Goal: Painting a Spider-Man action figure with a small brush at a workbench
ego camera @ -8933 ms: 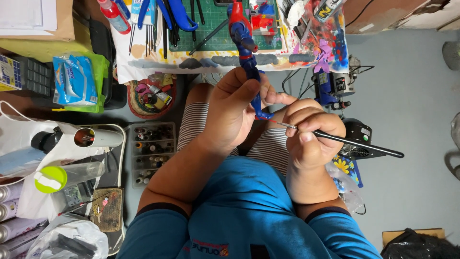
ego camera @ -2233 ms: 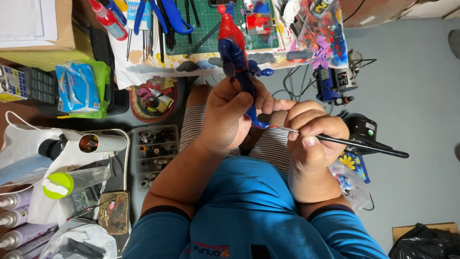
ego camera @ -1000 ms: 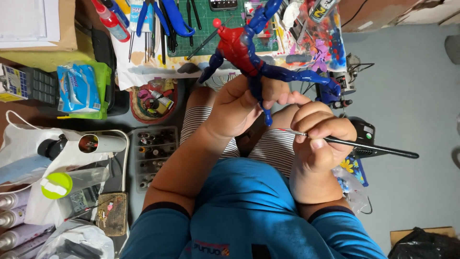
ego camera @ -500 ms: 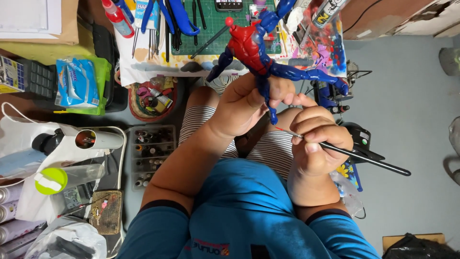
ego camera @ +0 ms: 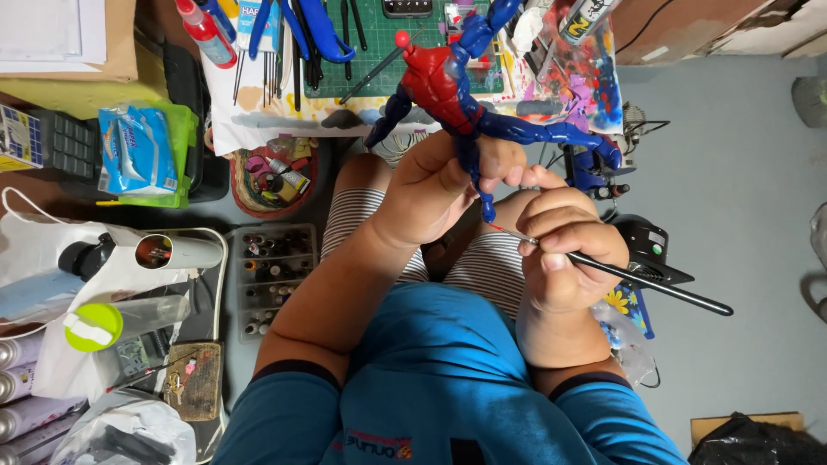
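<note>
My left hand grips a red and blue action figure by one leg, holding it up over my lap with its limbs spread. My right hand pinches a thin black paintbrush. The brush's red-tipped end points at the figure's lower leg near my left fingers, while its handle sticks out to the right.
A green cutting mat with pliers, blue-handled tools and paint smears lies ahead. A tray of small paint pots sits at my left knee, beside a tissue pack, spray cans and a green-capped bottle. Grey floor lies to the right.
My left hand has turned the figure from upright to spread sideways, with its red torso facing me. My right hand keeps the brush at the leg, barely shifted.
</note>
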